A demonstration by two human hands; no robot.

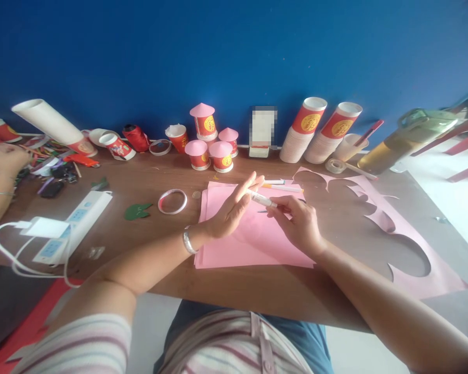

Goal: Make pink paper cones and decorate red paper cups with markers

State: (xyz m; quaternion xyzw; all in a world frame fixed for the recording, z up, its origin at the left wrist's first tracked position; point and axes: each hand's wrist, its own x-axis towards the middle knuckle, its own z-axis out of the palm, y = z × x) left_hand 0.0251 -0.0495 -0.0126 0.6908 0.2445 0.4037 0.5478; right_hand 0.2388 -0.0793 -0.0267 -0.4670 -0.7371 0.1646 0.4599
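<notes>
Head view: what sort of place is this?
Probably a craft worktable, home or classroom unclear: stacked paper cups, pink paper sheets, and cup lanterns with pink cone lids. The right hand holds a white pen.

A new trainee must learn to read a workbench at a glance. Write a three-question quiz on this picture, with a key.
1. True or false: the right hand grips a white pen.
2. What lies beneath the left hand? A) a green cloth B) a stack of pink paper C) a metal tray
3. Count the cups with pink cone lids standing in front of the blue wall.
Key: 1 true; 2 B; 3 four.
</notes>
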